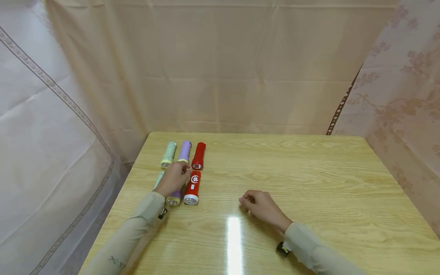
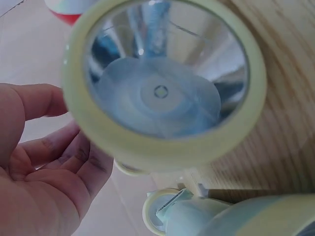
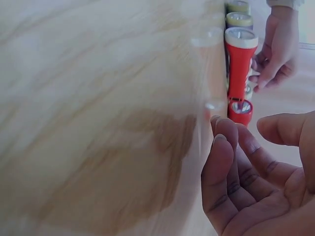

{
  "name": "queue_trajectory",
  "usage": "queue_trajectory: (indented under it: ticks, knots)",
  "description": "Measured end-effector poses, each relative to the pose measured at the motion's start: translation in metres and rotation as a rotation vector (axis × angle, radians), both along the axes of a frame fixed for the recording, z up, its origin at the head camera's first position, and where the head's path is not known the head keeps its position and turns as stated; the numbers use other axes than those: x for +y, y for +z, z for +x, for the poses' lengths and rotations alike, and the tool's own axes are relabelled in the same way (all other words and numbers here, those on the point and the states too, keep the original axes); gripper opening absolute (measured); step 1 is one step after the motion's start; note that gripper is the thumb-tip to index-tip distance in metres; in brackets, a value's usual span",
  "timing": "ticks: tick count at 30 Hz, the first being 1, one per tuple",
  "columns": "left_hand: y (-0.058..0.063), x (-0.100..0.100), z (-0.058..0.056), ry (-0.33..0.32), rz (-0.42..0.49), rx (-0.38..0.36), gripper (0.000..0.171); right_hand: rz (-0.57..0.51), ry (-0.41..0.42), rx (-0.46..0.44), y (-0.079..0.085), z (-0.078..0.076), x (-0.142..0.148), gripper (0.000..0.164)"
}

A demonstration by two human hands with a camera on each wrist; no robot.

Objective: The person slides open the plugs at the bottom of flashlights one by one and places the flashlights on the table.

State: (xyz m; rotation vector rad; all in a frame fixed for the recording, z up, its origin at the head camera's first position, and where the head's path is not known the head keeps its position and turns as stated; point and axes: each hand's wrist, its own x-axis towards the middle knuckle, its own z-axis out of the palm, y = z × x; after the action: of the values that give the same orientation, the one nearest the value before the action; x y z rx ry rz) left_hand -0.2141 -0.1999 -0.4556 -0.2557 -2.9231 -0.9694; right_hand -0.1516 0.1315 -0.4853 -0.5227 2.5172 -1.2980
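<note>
Two rows of flashlights lie on the left of the table. The back row has a mint green flashlight (image 1: 169, 152), a lilac flashlight (image 1: 185, 151) and a red flashlight (image 1: 199, 154). In front are a mint one (image 1: 159, 178) and a purple one (image 1: 174, 198), both partly covered by my left hand (image 1: 174, 175), and a red one with a white rim (image 1: 193, 188). That hand hovers over the middle column, fingers loosely bent, with nothing between them. A pale yellow flashlight rim (image 2: 165, 151) fills the left wrist view. My right hand (image 1: 264, 206) is loosely curled and holds nothing.
The wood-grain table (image 1: 292, 172) extends to the right, with a bright light reflection (image 1: 235, 244) near its front. A beige cloth (image 1: 213, 76) hangs behind it, and patterned cloths hang at both sides.
</note>
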Motion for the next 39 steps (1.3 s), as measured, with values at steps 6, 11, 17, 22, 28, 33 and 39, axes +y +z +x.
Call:
queue_trajectory:
  ticks: [6, 11, 17, 22, 28, 33, 39]
  knots:
    - [0.002, -0.003, -0.003, 0.006, -0.004, 0.005, 0.020, -0.032, 0.058, -0.006, 0.003, 0.000, -0.018, 0.024]
    - [0.002, -0.003, -0.005, -0.003, -0.021, 0.020, 0.021, -0.060, 0.068, -0.022, 0.003, 0.000, -0.031, 0.024]
    - [0.005, -0.001, -0.007, -0.002, -0.028, 0.023, 0.018, -0.058, 0.082, -0.030, 0.003, -0.002, -0.046, 0.025]
    - [0.005, 0.000, -0.009, -0.007, -0.006, -0.012, 0.013, -0.044, 0.098, -0.033, 0.003, -0.005, -0.061, 0.027]
    - [0.000, -0.001, -0.013, -0.015, -0.025, -0.025, 0.012, -0.035, 0.104, -0.085, 0.005, -0.007, -0.076, 0.029]
    - [0.002, 0.001, -0.014, -0.024, -0.034, -0.045, 0.013, -0.056, 0.096, -0.106, 0.007, -0.006, -0.086, 0.032]
    - [0.005, 0.004, -0.017, -0.014, -0.026, -0.107, 0.016, -0.054, 0.081, -0.126, 0.008, -0.006, -0.097, 0.033]
